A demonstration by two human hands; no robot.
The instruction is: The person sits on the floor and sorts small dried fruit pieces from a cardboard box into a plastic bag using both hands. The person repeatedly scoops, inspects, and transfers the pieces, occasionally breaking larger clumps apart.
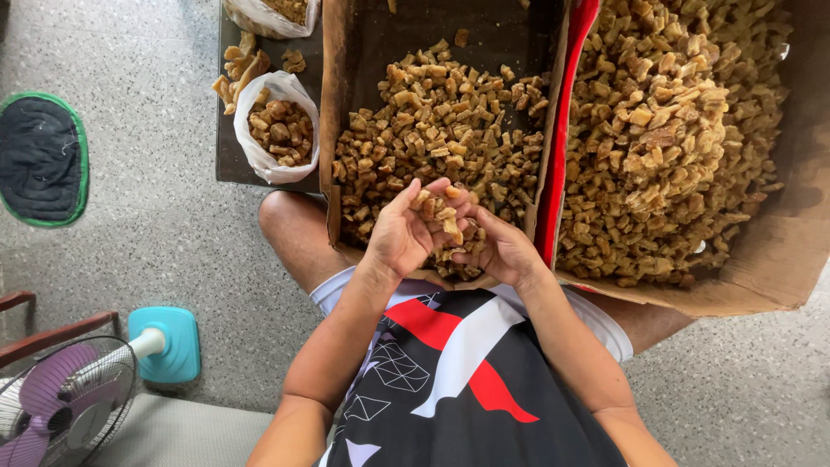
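Nearest the lens: black garment with red and white shapes (467,380), forearms rising from it.

Left hand (399,235): fingers curled into a cup, holding a small heap of brown dried pieces (441,214). Right hand (501,251): fingers bent inward, tips touching the same heap from the other side. Pieces chunky and irregular; no common long axis or heading discernible.

Hands poised over the near edge of a cardboard box (333,130), dark inside, partly filled with like pieces. Just beside it, right: a second cardboard box (778,251) with a red edge strip, heaped much fuller.

Upper left: dark tray (226,160) carrying a white plastic bag (259,151) of larger brown chunks, loose strips near it, another bag at the frame top.

Floor: grey speckled stone (147,130). Dark mat with green border (39,160) at left. Fan with teal base (169,342) lower left.
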